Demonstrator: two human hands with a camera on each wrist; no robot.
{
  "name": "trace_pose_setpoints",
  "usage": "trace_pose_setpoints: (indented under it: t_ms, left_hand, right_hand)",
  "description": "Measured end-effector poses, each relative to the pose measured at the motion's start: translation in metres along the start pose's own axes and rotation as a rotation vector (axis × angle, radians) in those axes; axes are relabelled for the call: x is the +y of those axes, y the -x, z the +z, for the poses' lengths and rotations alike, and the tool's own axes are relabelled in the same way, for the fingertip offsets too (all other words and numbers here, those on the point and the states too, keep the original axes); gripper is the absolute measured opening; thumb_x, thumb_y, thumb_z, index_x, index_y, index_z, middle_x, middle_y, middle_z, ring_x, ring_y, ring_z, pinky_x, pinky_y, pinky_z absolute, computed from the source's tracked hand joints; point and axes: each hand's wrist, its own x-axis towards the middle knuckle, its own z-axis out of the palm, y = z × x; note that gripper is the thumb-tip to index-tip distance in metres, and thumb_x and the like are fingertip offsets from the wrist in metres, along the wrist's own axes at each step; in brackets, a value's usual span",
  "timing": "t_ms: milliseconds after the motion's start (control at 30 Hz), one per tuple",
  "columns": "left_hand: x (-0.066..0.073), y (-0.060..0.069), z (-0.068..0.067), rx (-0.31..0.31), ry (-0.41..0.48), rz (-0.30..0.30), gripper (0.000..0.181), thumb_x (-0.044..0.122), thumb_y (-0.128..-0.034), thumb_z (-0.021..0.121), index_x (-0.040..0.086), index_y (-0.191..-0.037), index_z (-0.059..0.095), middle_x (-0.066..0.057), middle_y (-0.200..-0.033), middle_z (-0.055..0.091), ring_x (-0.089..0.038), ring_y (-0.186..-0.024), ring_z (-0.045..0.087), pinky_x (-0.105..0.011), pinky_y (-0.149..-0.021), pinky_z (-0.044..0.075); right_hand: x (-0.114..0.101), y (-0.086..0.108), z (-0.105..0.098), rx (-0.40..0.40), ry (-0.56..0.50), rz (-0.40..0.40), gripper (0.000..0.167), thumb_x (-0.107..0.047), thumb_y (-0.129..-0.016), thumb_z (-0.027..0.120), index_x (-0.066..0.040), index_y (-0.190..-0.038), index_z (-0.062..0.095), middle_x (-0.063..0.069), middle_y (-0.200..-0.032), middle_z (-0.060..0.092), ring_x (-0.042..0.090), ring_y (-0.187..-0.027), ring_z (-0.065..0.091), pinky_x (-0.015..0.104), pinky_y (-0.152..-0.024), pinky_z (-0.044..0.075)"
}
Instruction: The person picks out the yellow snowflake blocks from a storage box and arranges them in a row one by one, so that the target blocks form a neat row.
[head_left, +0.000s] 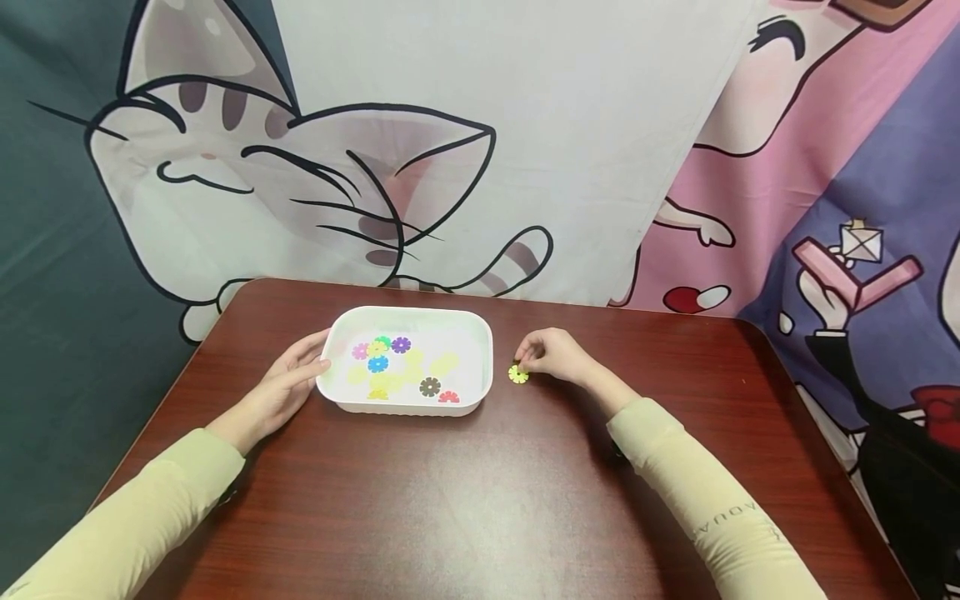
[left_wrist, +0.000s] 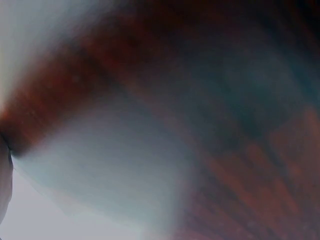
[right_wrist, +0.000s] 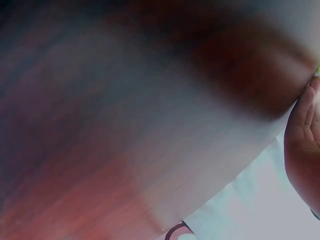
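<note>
A white plastic tray (head_left: 408, 408) sits on the table, with flower-shaped discs in it, among them a purple (head_left: 401, 345), a blue (head_left: 378, 364) and a black one (head_left: 430, 387). My left hand (head_left: 283, 387) grips the tray's left side, thumb over the rim. Just right of the tray, my right hand (head_left: 557, 356) has its fingertips at the upper edge of a yellow-green disc (head_left: 518, 374), pinching it. In the right wrist view the right hand (right_wrist: 304, 142) shows at the right edge; the left wrist view has only a sliver of the left hand (left_wrist: 5, 180).
The brown table (head_left: 450, 508) reaches back to a hanging cloth (head_left: 585, 150) printed with cartoon animals. Yellow discs lie low in the tray, faint in the glare, and a red disc (head_left: 448, 397) is near its front wall.
</note>
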Motion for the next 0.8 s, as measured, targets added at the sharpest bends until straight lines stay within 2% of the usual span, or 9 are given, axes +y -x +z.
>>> trace_pose_setpoints:
  t_ms: [333, 533, 800]
  left_hand:
    - [-0.001, -0.002, -0.002, -0.005, -0.016, -0.018, 0.069, 0.014, -0.1102, 0.056, 0.008, -0.169, 0.02, -0.021, -0.176, 0.011, 0.01, -0.128, 0.049, -0.008, -0.103, 0.046]
    - [-0.002, -0.003, -0.003, -0.012, -0.015, -0.024, 0.071, 0.015, -0.1103, 0.056, 0.008, -0.17, 0.018, -0.021, -0.177, 0.009, 0.008, -0.131, 0.047, -0.008, -0.103, 0.047]
    - [0.0, -0.002, -0.003, -0.018, -0.024, -0.027, 0.071, 0.016, -0.1108, 0.056, 0.008, -0.17, 0.018, -0.022, -0.177, 0.008, 0.009, -0.131, 0.047, -0.008, -0.103, 0.047]
  right_hand:
    - [-0.009, -0.002, -0.009, 0.058, 0.005, -0.025, 0.009, 0.0, -0.088, 0.082, -0.002, -0.097, 0.078, 0.01, -0.089, 0.079, 0.01, -0.081, 0.07, 0.021, -0.077, 0.056]
    - [-0.024, -0.006, -0.023, 0.111, -0.029, -0.053, 0.01, -0.001, -0.091, 0.078, -0.001, -0.102, 0.079, 0.01, -0.091, 0.08, 0.014, -0.084, 0.072, 0.021, -0.077, 0.053]
    - [-0.051, -0.019, -0.03, 0.124, -0.052, -0.077, 0.014, -0.006, -0.093, 0.079, -0.001, -0.106, 0.079, 0.01, -0.094, 0.078, 0.013, -0.083, 0.069, 0.025, -0.08, 0.055]
